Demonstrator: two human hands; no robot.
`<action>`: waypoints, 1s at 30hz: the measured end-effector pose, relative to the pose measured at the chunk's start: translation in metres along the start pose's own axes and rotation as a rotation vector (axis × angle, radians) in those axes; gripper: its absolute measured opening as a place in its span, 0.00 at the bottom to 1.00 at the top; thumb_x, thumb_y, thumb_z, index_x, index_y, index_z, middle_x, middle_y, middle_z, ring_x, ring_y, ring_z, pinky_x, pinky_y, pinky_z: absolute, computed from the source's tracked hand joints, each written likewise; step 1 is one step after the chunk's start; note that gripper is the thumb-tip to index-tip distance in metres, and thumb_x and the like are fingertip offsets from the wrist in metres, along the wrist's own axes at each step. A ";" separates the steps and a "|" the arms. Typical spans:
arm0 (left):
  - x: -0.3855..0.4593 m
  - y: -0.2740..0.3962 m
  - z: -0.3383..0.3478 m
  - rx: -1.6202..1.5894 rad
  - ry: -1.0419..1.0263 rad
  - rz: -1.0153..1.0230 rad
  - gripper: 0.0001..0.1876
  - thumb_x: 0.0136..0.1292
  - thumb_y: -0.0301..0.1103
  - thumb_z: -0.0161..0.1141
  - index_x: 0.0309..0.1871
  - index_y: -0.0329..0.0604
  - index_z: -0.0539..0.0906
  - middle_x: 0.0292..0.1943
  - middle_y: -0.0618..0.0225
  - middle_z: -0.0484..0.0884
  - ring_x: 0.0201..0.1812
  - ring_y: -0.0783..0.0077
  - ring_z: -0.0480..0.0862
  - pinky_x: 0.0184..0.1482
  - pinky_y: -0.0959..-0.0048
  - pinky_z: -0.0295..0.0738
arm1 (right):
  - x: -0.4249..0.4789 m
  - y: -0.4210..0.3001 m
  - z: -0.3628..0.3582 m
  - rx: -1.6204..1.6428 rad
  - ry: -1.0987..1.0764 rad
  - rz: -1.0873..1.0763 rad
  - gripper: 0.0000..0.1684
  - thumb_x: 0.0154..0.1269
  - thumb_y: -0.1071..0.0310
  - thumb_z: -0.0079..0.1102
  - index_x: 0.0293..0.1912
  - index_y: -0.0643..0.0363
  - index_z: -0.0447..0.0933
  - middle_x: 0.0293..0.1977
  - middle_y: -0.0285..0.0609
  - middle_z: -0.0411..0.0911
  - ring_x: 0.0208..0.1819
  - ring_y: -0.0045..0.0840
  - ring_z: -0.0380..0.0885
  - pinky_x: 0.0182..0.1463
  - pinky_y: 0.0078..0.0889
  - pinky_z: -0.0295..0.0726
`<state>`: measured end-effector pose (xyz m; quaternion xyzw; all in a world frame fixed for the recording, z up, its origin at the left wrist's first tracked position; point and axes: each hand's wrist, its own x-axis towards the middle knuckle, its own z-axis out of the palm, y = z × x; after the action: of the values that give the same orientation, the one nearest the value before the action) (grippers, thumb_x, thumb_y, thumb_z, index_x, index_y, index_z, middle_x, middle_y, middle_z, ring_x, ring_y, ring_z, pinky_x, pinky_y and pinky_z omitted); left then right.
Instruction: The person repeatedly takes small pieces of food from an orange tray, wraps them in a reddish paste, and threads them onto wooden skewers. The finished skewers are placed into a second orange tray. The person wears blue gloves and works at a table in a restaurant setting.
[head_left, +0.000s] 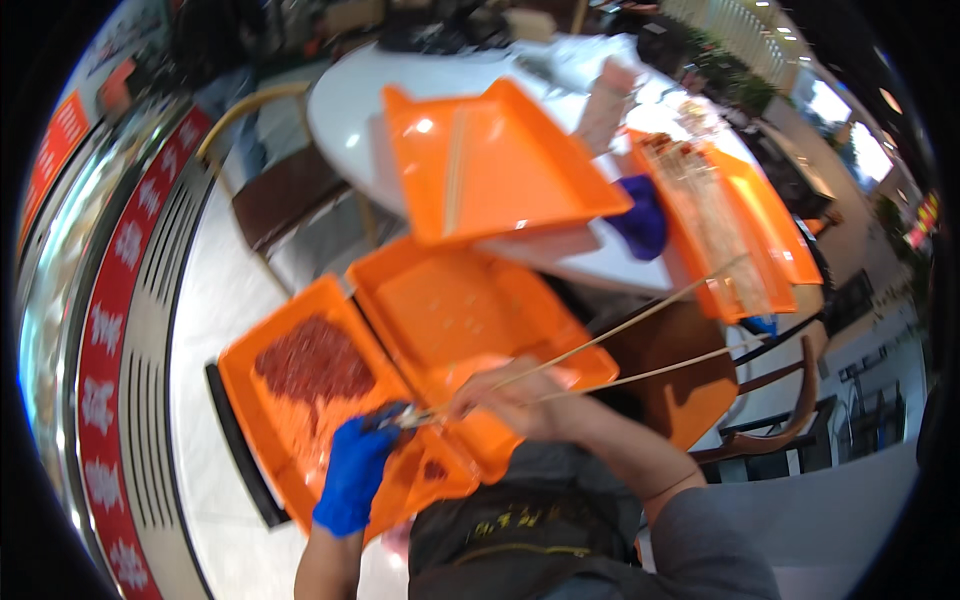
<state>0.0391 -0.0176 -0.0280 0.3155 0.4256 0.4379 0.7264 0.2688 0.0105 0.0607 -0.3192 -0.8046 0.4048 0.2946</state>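
Note:
My left hand (352, 465), in a blue glove, is over the near part of an orange tray (289, 469) holding a heap of red chopped meat (315, 360). Its fingers pinch a small whitish and dark piece (409, 417), too blurred to name. Bare, my right hand (517, 397) grips two long wooden skewers (637, 326). Their left ends meet the piece at the gloved fingertips, while the other ends spread apart to the right. Beneath my right hand lies a second orange tray (480, 300) with a few pale bits in it.
On the white round table (345, 112), a tilted orange tray (517, 165) holds a few skewers. Farther right, an orange tray (784, 300) carries many skewers (701, 202), beside a purple cloth-like item (641, 221). A chair (289, 187) and a glass display counter (67, 262) stand left.

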 end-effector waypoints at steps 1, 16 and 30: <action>0.003 0.002 0.004 -0.002 0.041 0.000 0.18 0.52 0.17 0.48 0.49 0.25 0.72 0.42 0.55 0.77 0.42 0.66 0.79 0.46 0.76 0.73 | 0.001 -0.002 -0.004 0.035 0.020 0.036 0.10 0.62 0.73 0.42 0.33 0.64 0.74 0.29 0.45 0.78 0.34 0.30 0.78 0.39 0.26 0.75; -0.011 0.026 0.024 0.032 0.064 0.124 0.18 0.53 0.18 0.51 0.50 0.24 0.72 0.43 0.55 0.78 0.46 0.62 0.79 0.48 0.74 0.72 | -0.070 0.106 0.009 -0.355 0.195 0.300 0.14 0.60 0.61 0.49 0.30 0.62 0.76 0.22 0.47 0.77 0.26 0.41 0.76 0.30 0.39 0.73; -0.022 0.029 0.044 0.142 0.004 0.150 0.20 0.54 0.16 0.49 0.53 0.28 0.71 0.46 0.54 0.77 0.48 0.63 0.77 0.52 0.70 0.72 | -0.009 0.021 0.012 0.793 0.435 0.187 0.20 0.68 0.64 0.39 0.33 0.70 0.74 0.26 0.48 0.77 0.31 0.31 0.80 0.40 0.28 0.79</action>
<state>0.0621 -0.0293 0.0228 0.3963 0.4325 0.4602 0.6664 0.2712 0.0079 0.0353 -0.3306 -0.4748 0.6300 0.5180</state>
